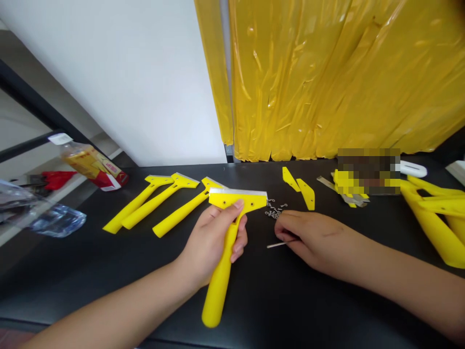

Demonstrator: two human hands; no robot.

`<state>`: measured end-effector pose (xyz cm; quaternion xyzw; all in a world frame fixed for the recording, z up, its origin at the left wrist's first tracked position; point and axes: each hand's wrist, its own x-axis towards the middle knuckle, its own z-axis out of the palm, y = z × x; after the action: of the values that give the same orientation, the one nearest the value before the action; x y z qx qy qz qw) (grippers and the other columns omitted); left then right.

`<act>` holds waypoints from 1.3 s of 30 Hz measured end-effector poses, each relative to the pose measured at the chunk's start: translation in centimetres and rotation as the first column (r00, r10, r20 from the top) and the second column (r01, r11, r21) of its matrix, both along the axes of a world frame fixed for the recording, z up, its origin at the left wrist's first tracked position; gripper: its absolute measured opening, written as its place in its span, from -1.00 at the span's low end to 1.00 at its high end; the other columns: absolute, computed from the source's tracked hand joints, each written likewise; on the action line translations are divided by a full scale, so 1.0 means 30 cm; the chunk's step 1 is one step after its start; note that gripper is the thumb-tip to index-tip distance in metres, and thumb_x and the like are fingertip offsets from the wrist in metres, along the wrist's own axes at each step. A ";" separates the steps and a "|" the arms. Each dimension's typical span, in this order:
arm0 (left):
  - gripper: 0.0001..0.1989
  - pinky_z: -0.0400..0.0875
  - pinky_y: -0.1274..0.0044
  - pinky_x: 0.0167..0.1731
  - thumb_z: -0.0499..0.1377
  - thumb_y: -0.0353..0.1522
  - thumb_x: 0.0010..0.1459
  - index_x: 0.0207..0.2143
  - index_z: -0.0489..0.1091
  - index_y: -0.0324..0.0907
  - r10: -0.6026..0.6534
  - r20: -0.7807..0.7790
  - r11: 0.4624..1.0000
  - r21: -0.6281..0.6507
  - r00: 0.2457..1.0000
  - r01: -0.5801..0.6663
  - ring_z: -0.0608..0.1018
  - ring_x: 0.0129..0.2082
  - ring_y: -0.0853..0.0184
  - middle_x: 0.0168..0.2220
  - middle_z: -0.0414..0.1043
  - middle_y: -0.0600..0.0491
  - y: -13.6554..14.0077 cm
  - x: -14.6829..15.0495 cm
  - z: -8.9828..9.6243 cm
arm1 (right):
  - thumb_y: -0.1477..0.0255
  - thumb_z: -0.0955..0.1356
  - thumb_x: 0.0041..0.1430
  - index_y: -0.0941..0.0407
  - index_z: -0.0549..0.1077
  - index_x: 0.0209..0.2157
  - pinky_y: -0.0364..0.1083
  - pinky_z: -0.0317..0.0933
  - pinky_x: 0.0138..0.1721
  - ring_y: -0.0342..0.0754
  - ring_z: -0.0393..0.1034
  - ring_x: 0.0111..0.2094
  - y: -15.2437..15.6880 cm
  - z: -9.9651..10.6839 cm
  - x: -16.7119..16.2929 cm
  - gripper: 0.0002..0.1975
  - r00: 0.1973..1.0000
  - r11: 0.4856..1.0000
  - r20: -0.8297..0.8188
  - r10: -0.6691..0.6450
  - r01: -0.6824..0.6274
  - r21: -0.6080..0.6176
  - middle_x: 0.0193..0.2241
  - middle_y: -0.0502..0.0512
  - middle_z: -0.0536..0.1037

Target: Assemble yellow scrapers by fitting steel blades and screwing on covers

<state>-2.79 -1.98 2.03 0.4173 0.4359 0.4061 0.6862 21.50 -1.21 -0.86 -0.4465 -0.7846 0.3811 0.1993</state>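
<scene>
A yellow scraper (218,286) with a metal blade (241,192) along its head is gripped in my left hand (210,237), thumb pressed on the head plate. Two dark holes show in that plate. Beside the head, my right hand (308,235) rests with closed fingertips at a small pile of screws (272,212). A thin metal rod (276,245), like a screwdriver shaft, sticks out from under its palm; the rod's other end is hidden. Whether a screw is between the fingertips cannot be seen. Two loose yellow cover plates (306,194) lie just behind the screws.
Several yellow scrapers with blades (150,206) lie to the left on the black table (145,281). At the right are yellow plates and metal blades (350,194), and yellow handles (432,228). A drink bottle (90,162) and clear plastic (58,218) are at the left edge. Yellow sheeting hangs behind.
</scene>
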 end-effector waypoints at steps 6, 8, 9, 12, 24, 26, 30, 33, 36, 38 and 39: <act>-0.51 0.17 0.65 -0.70 0.18 -0.04 0.45 -0.46 0.38 -0.17 -0.131 0.054 0.991 0.003 0.990 0.131 0.29 -0.75 0.48 -0.71 0.28 0.13 -0.039 0.002 -0.008 | 0.11 0.42 0.35 0.07 0.47 -0.23 -0.14 -0.08 -0.53 -0.22 -0.03 -0.57 0.005 0.030 -0.027 -0.70 0.913 0.883 -0.339 -0.227 0.047 -0.467 -0.48 -0.12 0.32; -0.49 0.16 0.67 -0.71 0.18 -0.01 0.45 -0.46 0.38 -0.17 -0.186 0.064 0.982 -0.009 0.980 0.187 0.29 -0.75 0.48 -0.71 0.28 0.13 -0.050 0.004 -0.013 | 0.04 0.42 0.34 0.05 0.41 -0.23 -0.15 -0.16 -0.58 -0.24 -0.18 -0.61 -0.006 0.039 -0.042 -0.64 0.843 0.815 -0.447 -0.299 -0.018 -0.579 -0.57 -0.21 0.17; -0.49 0.16 0.67 -0.71 0.20 0.00 0.44 -0.46 0.38 -0.17 -0.197 0.068 0.980 -0.012 0.978 0.198 0.29 -0.75 0.49 -0.71 0.29 0.13 -0.053 0.005 -0.016 | 0.03 0.43 0.33 0.05 0.39 -0.24 -0.16 -0.18 -0.58 -0.24 -0.21 -0.62 -0.012 0.040 -0.047 -0.63 0.809 0.786 -0.490 -0.325 -0.057 -0.616 -0.60 -0.23 0.11; -0.50 0.16 0.69 -0.72 0.24 0.00 0.42 -0.45 0.37 -0.16 -0.190 0.083 0.981 -0.018 0.978 0.192 0.28 -0.75 0.50 -0.70 0.29 0.15 -0.051 0.007 -0.024 | 0.10 0.48 0.30 0.07 0.43 -0.27 -0.18 -0.19 -0.58 -0.25 -0.21 -0.62 -0.023 0.033 -0.054 -0.66 0.724 0.726 -0.578 -0.377 -0.156 -0.669 -0.62 -0.23 0.08; -0.49 0.19 0.69 -0.72 0.24 0.01 0.42 -0.45 0.37 -0.16 -0.182 0.067 0.983 0.019 0.981 0.181 0.29 -0.75 0.50 -0.69 0.28 0.16 -0.032 -0.004 -0.016 | 0.14 0.46 0.39 0.13 0.67 -0.20 -0.19 -0.17 -0.56 -0.25 -0.11 -0.56 -0.023 0.038 -0.037 -0.68 0.597 0.674 -0.709 -0.374 -0.350 -0.650 -0.54 -0.10 0.20; -0.49 0.20 0.69 -0.72 0.23 0.03 0.42 -0.44 0.36 -0.16 -0.192 0.056 0.981 0.012 0.980 0.192 0.27 -0.75 0.51 -0.70 0.27 0.16 -0.031 -0.005 -0.019 | 0.16 0.45 0.40 0.14 0.67 -0.18 -0.20 -0.15 -0.55 -0.25 -0.10 -0.56 -0.024 0.039 -0.034 -0.69 0.596 0.668 -0.709 -0.377 -0.355 -0.654 -0.54 -0.10 0.20; -0.50 0.20 0.70 -0.73 0.25 0.02 0.40 -0.43 0.37 -0.15 -0.188 0.042 0.982 0.004 0.981 0.188 0.27 -0.75 0.50 -0.70 0.28 0.16 -0.031 -0.005 -0.023 | 0.21 0.44 0.42 0.12 0.66 -0.16 -0.20 -0.14 -0.55 -0.25 -0.11 -0.56 -0.025 0.038 -0.027 -0.74 0.594 0.651 -0.710 -0.378 -0.375 -0.660 -0.53 -0.10 0.21; -0.51 0.21 0.69 -0.75 0.27 0.01 0.40 -0.43 0.37 -0.14 -0.188 0.049 0.982 0.000 0.981 0.188 0.27 -0.75 0.49 -0.69 0.29 0.16 -0.030 -0.005 -0.024 | 0.21 0.44 0.43 0.12 0.65 -0.19 -0.21 -0.14 -0.56 -0.24 -0.12 -0.56 -0.026 0.038 -0.023 -0.74 0.590 0.642 -0.715 -0.376 -0.390 -0.660 -0.54 -0.11 0.19; -0.51 0.20 0.69 -0.75 0.26 0.00 0.40 -0.44 0.37 -0.15 -0.192 0.046 0.981 0.002 0.980 0.192 0.27 -0.76 0.50 -0.70 0.29 0.16 -0.028 -0.005 -0.022 | 0.21 0.44 0.43 0.12 0.65 -0.19 -0.21 -0.15 -0.56 -0.24 -0.13 -0.56 -0.028 0.037 -0.019 -0.74 0.591 0.638 -0.713 -0.376 -0.393 -0.662 -0.55 -0.11 0.19; -0.51 0.19 0.70 -0.75 0.25 0.00 0.41 -0.45 0.37 -0.15 -0.195 0.036 0.981 0.009 0.980 0.195 0.26 -0.76 0.51 -0.70 0.29 0.16 -0.029 -0.006 -0.020 | 0.22 0.44 0.42 0.13 0.65 -0.18 -0.20 -0.15 -0.55 -0.24 -0.13 -0.56 -0.028 0.037 -0.017 -0.74 0.595 0.636 -0.711 -0.374 -0.394 -0.664 -0.54 -0.11 0.20; -0.51 0.19 0.70 -0.75 0.25 0.00 0.41 -0.45 0.36 -0.15 -0.197 0.032 0.980 0.014 0.980 0.196 0.26 -0.76 0.51 -0.70 0.29 0.16 -0.029 -0.006 -0.019 | 0.22 0.44 0.43 0.13 0.65 -0.19 -0.20 -0.15 -0.55 -0.25 -0.13 -0.57 -0.028 0.037 -0.016 -0.74 0.598 0.634 -0.711 -0.370 -0.396 -0.664 -0.54 -0.11 0.21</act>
<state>-2.96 -2.85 1.45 0.4554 0.3788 0.3456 0.7278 21.02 -2.05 0.24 -0.2586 -0.3674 0.8364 0.3140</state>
